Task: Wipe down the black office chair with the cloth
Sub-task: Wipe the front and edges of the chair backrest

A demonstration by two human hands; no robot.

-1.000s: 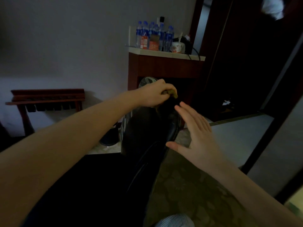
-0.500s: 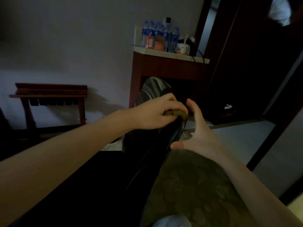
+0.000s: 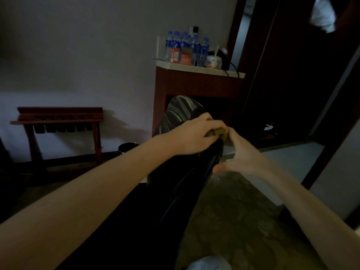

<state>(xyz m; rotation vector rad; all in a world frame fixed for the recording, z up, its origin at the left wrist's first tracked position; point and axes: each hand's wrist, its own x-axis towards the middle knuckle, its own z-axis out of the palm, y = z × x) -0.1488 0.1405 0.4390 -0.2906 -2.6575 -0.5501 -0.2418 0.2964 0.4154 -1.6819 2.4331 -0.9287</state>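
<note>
Right now, at frame centre, the left hand clenches the cloth on the black office chair's top edge while the right hand's spread fingers touch it, so the small wad could slip off the glossy curve.

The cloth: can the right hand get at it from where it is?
Probably yes. The right hand is already beside the cloth, fingertips about touching it, though the left hand covers most of it.
</note>
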